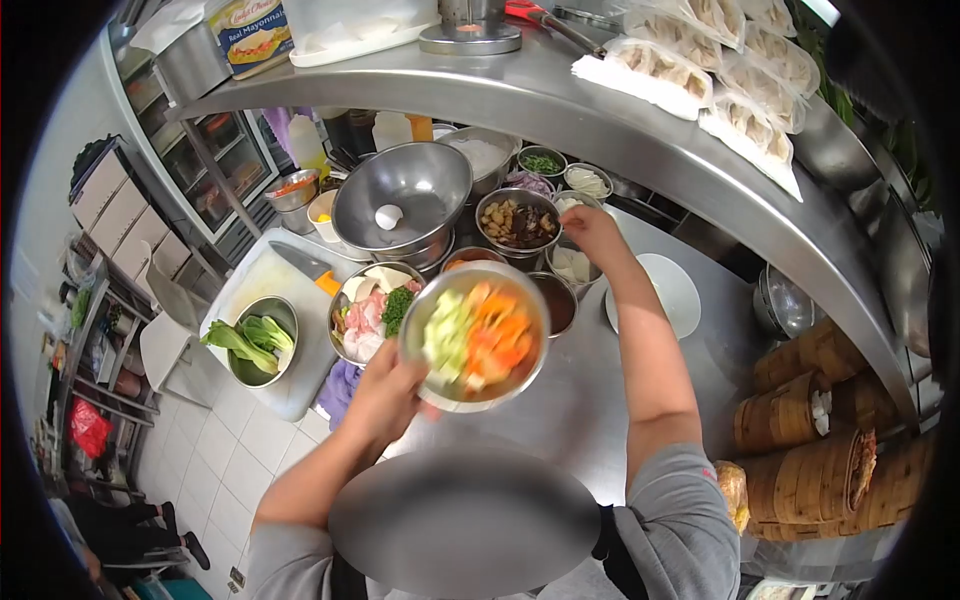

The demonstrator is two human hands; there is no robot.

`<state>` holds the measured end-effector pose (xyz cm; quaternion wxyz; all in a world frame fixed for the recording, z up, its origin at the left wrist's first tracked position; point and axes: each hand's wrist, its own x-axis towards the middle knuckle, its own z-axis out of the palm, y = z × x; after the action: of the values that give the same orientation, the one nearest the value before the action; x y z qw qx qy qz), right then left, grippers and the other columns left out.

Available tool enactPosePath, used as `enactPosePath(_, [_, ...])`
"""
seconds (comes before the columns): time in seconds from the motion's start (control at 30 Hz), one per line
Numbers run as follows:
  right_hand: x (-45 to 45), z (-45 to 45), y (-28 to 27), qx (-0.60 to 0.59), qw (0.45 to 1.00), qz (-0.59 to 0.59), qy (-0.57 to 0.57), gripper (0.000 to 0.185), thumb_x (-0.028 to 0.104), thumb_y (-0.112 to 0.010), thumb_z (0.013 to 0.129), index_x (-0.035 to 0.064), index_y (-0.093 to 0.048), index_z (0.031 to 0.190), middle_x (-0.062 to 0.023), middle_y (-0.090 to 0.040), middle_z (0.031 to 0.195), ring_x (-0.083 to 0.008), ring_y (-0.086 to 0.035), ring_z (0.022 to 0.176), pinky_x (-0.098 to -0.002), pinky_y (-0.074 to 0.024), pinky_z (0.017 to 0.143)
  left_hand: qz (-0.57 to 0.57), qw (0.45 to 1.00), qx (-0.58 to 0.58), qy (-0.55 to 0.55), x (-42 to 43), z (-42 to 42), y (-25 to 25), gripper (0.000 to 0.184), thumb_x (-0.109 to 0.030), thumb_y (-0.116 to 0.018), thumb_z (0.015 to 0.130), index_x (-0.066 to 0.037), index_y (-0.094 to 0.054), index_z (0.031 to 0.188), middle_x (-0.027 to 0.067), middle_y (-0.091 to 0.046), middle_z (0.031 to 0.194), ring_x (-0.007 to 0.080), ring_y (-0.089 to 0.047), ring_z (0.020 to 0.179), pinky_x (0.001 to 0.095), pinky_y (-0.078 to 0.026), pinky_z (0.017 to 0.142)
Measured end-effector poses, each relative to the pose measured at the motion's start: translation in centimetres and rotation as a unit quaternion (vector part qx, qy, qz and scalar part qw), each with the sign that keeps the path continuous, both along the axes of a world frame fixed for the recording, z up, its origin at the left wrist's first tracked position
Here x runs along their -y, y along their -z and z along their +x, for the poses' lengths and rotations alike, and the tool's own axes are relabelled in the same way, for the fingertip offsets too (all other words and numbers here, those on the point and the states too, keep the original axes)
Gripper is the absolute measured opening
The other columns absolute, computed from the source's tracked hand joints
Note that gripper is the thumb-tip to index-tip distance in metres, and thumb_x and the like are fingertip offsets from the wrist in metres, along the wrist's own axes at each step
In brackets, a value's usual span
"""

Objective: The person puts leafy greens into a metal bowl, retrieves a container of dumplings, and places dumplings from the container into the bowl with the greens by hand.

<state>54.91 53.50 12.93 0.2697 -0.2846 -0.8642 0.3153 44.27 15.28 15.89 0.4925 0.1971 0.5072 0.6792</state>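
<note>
My left hand [385, 390] grips the rim of a metal bowl [405, 345], held up over the front of the counter and slightly blurred. Inside are pale green vegetable slices [447, 335] and orange carrot slices [500, 335]. Stretched to the back, my right hand [594, 232] has its fingers closed together at the small bowls; whatever they pinch is hidden. Beside those fingers stands a bowl of brown mushroom pieces [520, 222]. White slices [572, 264] fill a bowl just below the hand. A white plate [668, 290] lies right of my forearm.
A large mixing bowl [360, 205] contains a white egg [388, 216]. On the cutting board [245, 285] lie a knife [300, 262] and a bowl of leafy greens [262, 345]. Bamboo steamers [800, 470] are stacked at right. A steel shelf [400, 90] overhangs the back.
</note>
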Motion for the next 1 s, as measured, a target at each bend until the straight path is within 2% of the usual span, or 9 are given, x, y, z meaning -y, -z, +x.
enactPosePath(0.07, [0.2,-2.3,-0.7,0.085,0.996,-0.021,0.005,0.029,0.008,-0.067,0.074,0.005,-0.063,0.102,-0.0113,-0.066,0.084,-0.0191,-0.063,0.076,-0.0304,-0.0489,0.068,-0.038,0.999,0.004,-0.026,4.1,-0.2,0.3,0.043,-0.004,-0.047,0.079,0.005,-0.036,0.119,0.0145,-0.058,0.091,0.0193,-0.063,0.066,0.0273,-0.054,0.043])
enactPosePath(0.13, [0.4,-4.1,-1.1,0.183,0.978,0.087,-0.044,0.041,0.012,-0.071,0.069,0.005,-0.061,0.109,-0.0131,-0.065,0.092,-0.0234,-0.063,0.086,-0.032,-0.0487,0.077,-0.041,0.998,0.022,-0.05,7.4,0.0,0.3,0.041,-0.003,-0.047,0.078,0.005,-0.037,0.117,0.015,-0.059,0.089,0.0197,-0.063,0.061,0.0271,-0.053,0.041])
enactPosePath(0.23, [1.6,-6.3,-1.9,0.282,0.95,0.135,-0.018,0.047,0.014,-0.074,0.066,0.0056,-0.06,0.11,-0.0147,-0.064,0.101,-0.0284,-0.061,0.093,-0.0357,-0.0484,0.082,-0.066,0.991,0.021,-0.114,10.6,-0.1,0.2,0.034,-0.002,-0.047,0.078,0.005,-0.039,0.11,0.016,-0.06,0.086,0.0203,-0.062,0.055,0.0276,-0.053,0.038])
enactPosePath(0.43, [1.0,-9.2,-0.9,0.321,0.93,0.171,0.048,0.043,0.016,-0.074,0.063,0.0043,-0.063,0.103,-0.0167,-0.064,0.102,-0.0306,-0.061,0.096,-0.0383,-0.0487,0.083,-0.037,0.99,0.014,-0.133,12.0,-0.3,-0.1,0.023,-0.001,-0.047,0.079,0.001,-0.039,0.1,0.0168,-0.06,0.084,0.0201,-0.062,0.054,0.0286,-0.054,0.037])
enactPosePath(0.63, [-2.5,-11.2,4.3,0.297,0.922,0.216,0.121,0.033,0.013,-0.07,0.065,0.0065,-0.066,0.097,-0.0172,-0.065,0.094,-0.0307,-0.061,0.094,-0.0386,-0.05,0.08,-0.026,0.994,0.037,-0.097,11.3,-0.1,1.3,0.021,-0.001,-0.048,0.079,0.0,-0.038,0.098,0.0161,-0.057,0.086,0.0205,-0.062,0.056,0.0295,-0.054,0.038])
enactPosePath(0.73, [-2.3,-11.7,3.1,0.361,0.905,0.21,0.087,0.031,0.01,-0.067,0.067,0.0059,-0.065,0.098,-0.0173,-0.064,0.097,-0.0312,-0.061,0.095,-0.0394,-0.05,0.08,-0.03,0.995,0.032,-0.089,11.3,0.0,1.5,0.02,0.0,-0.048,0.079,0.0,-0.037,0.097,0.016,-0.057,0.086,0.0203,-0.061,0.056,0.0296,-0.054,0.038])
enactPosePath(0.83, [-1.2,-11.5,2.6,0.302,0.924,0.203,0.119,0.03,0.009,-0.064,0.069,0.0057,-0.065,0.099,-0.0176,-0.063,0.101,-0.032,-0.061,0.095,-0.0404,-0.0497,0.081,-0.031,0.995,0.035,-0.084,11.2,0.0,1.2,0.021,0.001,-0.048,0.08,0.0,-0.037,0.098,0.0155,-0.056,0.086,0.02,-0.06,0.055,0.0295,-0.054,0.039])
enactPosePath(0.97, [0.6,-11.2,0.0,0.338,0.92,0.168,0.11,0.028,0.009,-0.064,0.07,0.0066,-0.065,0.097,-0.0176,-0.063,0.102,-0.0328,-0.061,0.094,-0.0413,-0.0493,0.082,-0.029,0.996,0.034,-0.082,10.9,0.0,1.2,0.021,0.0,-0.048,0.081,0.0,-0.037,0.098,0.0149,-0.056,0.085,0.0197,-0.06,0.055,0.0292,-0.054,0.039])
enactPosePath(1.0, [1.0,-11.2,-0.7,0.358,0.915,0.15,0.111,0.026,0.011,-0.06,0.075,0.0066,-0.064,0.101,-0.0163,-0.062,0.106,-0.0311,-0.06,0.099,-0.041,-0.049,0.083,-0.037,0.995,0.031,-0.082,10.8,0.0,1.2,0.02,0.0,-0.048,0.081,0.0,-0.037,0.098,0.0144,-0.056,0.085,0.0196,-0.06,0.056,0.0291,-0.054,0.039])
